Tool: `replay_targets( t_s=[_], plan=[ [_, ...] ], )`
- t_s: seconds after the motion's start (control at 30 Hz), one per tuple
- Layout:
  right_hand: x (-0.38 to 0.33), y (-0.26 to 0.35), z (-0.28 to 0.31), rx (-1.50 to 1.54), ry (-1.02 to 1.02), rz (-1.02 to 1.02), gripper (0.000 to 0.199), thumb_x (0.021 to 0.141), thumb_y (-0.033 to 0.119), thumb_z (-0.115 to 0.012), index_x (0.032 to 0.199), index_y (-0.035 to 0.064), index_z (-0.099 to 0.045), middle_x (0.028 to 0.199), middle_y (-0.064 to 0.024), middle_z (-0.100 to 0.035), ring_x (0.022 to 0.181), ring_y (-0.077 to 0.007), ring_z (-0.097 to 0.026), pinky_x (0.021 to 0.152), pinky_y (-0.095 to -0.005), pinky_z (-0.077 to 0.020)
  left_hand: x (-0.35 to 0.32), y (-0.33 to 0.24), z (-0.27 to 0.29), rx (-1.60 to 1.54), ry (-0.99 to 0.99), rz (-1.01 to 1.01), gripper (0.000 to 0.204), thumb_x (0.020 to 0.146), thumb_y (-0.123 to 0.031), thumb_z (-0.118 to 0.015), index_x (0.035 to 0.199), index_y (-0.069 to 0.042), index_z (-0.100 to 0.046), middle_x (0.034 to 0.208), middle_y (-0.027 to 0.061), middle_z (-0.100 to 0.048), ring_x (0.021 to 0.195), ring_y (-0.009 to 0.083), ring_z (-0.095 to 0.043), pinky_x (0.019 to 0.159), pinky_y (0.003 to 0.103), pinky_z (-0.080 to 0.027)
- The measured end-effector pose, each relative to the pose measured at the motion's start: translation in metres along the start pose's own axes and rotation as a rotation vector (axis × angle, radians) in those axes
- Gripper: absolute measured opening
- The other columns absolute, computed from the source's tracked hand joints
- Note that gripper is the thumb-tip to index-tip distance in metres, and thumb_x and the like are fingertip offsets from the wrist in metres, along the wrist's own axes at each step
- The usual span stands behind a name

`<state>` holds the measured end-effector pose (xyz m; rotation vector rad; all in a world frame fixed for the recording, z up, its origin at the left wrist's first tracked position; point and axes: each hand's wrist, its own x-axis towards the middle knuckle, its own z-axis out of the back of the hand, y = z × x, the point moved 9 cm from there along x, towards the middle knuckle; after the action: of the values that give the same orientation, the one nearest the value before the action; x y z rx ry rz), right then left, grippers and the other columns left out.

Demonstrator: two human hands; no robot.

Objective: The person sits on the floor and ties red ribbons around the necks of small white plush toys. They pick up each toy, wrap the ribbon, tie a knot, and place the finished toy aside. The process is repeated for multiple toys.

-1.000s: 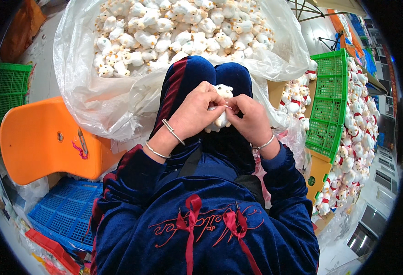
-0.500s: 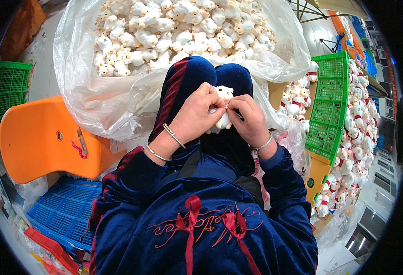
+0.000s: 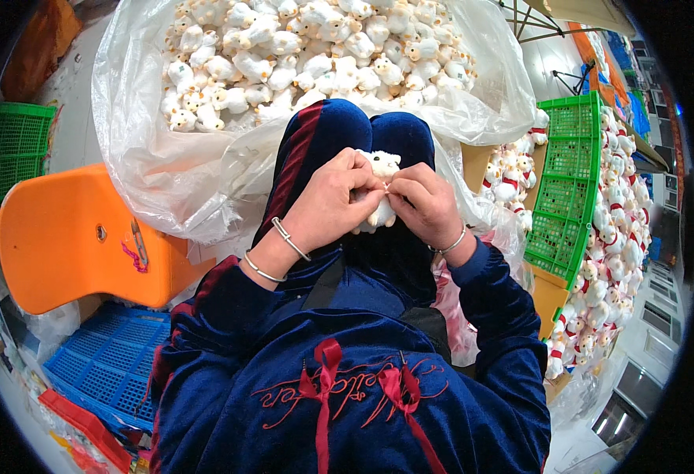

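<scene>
While the small white plush toy (image 3: 380, 189) sits over the person's knees, both hands close on it from either side, which keeps it steady and near the eyes for fine fingerwork. The left hand (image 3: 331, 207) wraps the toy's left flank, fingers curled shut around the body; the right hand (image 3: 424, 204) pinches with thumb and forefinger at a spot just below the toy's head (whether a thread or tag sits in that pinch is too small to tell). Two thin bangles (image 3: 277, 251) ride the left wrist, one the right. Beyond the knees a big clear plastic bag (image 3: 165, 166) gapes open, heaped with like toys within easy reach. An orange chair (image 3: 71, 237) stands at the person's left with small snips (image 3: 139, 242) lying near its front edge; a green crate (image 3: 564, 182) stands on end at the right beside piled toys with red scarves (image 3: 607, 261). Against half a second ago, the hands sit a touch lower and closer together, the toy's head showing more plainly between them; nothing else has shifted
</scene>
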<state>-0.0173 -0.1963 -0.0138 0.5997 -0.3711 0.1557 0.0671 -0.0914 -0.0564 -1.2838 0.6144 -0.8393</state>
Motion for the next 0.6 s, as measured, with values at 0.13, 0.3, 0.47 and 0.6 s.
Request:
replay_targets(
  t_s=[0.13, 0.3, 0.47, 0.6],
  plan=[
    [-0.0040, -0.0012, -0.0035, 0.020, -0.062, 0.027, 0.023, 0.074, -0.001, -0.080, 0.092, 0.0044, -0.068, 0.093, -0.0094, -0.071, 0.081, -0.0271, -0.068, 0.066, -0.0365, -0.0549, -0.0011, -0.0002, 0.0026, 0.082, -0.054, -0.092, 0.009, 0.088, -0.006, -0.074, 0.095, 0.000, -0.073, 0.094, 0.0086, -0.060, 0.086, 0.0227, -0.063, 0.076, 0.032, -0.051],
    [-0.0049, -0.0023, -0.0044, 0.057, -0.087, 0.076, 0.023, 0.073, -0.003, -0.080, 0.092, 0.0032, -0.068, 0.094, -0.0094, -0.071, 0.082, -0.0276, -0.068, 0.068, -0.0361, -0.0547, -0.0017, 0.0005, 0.0028, 0.070, -0.060, -0.086, 0.009, 0.088, -0.007, -0.075, 0.094, 0.000, -0.073, 0.095, 0.0089, -0.060, 0.088, 0.0232, -0.063, 0.078, 0.033, -0.051],
    [-0.0034, -0.0008, -0.0039, 0.056, -0.076, 0.093, 0.024, 0.072, -0.002, -0.081, 0.093, 0.0035, -0.069, 0.094, -0.0092, -0.070, 0.083, -0.0276, -0.067, 0.069, -0.0366, -0.0543, 0.0030, 0.0035, 0.0041, -0.002, 0.009, -0.014, 0.009, 0.087, -0.007, -0.076, 0.093, -0.001, -0.074, 0.095, 0.0081, -0.060, 0.088, 0.0219, -0.063, 0.078, 0.031, -0.051],
    [-0.0011, 0.0002, -0.0027, 0.049, -0.059, 0.089, 0.025, 0.072, -0.002, -0.081, 0.092, 0.0040, -0.068, 0.093, -0.0089, -0.069, 0.083, -0.0277, -0.067, 0.069, -0.0372, -0.0539, 0.0030, -0.0006, 0.0038, -0.017, -0.023, -0.073, 0.008, 0.087, -0.006, -0.075, 0.092, -0.001, -0.073, 0.095, 0.0071, -0.059, 0.087, 0.0208, -0.063, 0.078, 0.031, -0.051]
  ],
)
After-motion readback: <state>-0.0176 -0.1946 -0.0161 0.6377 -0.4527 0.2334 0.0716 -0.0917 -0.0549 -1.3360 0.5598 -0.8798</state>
